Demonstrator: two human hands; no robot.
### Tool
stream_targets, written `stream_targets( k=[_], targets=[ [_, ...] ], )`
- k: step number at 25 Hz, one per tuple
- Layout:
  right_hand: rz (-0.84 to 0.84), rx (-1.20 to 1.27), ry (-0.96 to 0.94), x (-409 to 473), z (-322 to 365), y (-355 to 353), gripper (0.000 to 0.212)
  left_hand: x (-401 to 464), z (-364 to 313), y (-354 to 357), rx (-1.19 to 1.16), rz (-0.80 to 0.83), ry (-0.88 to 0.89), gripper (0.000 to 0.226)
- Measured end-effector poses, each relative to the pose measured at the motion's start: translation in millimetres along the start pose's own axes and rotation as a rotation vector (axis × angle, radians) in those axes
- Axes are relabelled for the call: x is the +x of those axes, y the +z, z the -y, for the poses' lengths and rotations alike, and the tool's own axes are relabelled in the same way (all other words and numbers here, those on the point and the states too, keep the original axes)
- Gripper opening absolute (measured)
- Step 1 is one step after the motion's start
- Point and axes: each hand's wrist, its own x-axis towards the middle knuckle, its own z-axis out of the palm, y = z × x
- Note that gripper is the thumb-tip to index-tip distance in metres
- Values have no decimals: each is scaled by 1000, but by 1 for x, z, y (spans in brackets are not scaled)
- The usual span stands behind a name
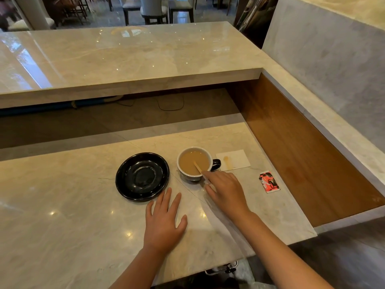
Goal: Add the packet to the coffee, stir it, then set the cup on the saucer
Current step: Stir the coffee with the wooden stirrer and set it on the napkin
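Observation:
A dark cup (194,178) with a white inside holds light brown coffee and stands on the marble counter. A wooden stir stick (198,167) leans in the coffee, and my right hand (226,189) pinches its near end just in front of the cup. The black saucer (125,176) sits bare to the cup's left, a small gap apart. My left hand (164,222) lies flat on the counter below the saucer, fingers spread, holding nothing. A red and black packet (269,182) lies on the counter to the right of the cup.
A white napkin (235,160) with a brown stain lies behind the cup's handle. A raised marble ledge (129,80) runs across the back. A wooden side panel (302,155) bounds the counter on the right, where the counter edge drops off.

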Motion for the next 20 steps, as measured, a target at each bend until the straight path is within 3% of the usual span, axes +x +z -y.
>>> stream_targets(
  k=[3,10,20],
  targets=[
    [-74,79,16,17,9,3,11,0,1,2,1,-21,10,62],
    [-62,550,363,44,-5,-11,18,-2,3,3,-2,-33,25,62],
    [-31,386,292,61,-33,-28,13,-2,3,2,-15,-39,34,62]
  ],
)
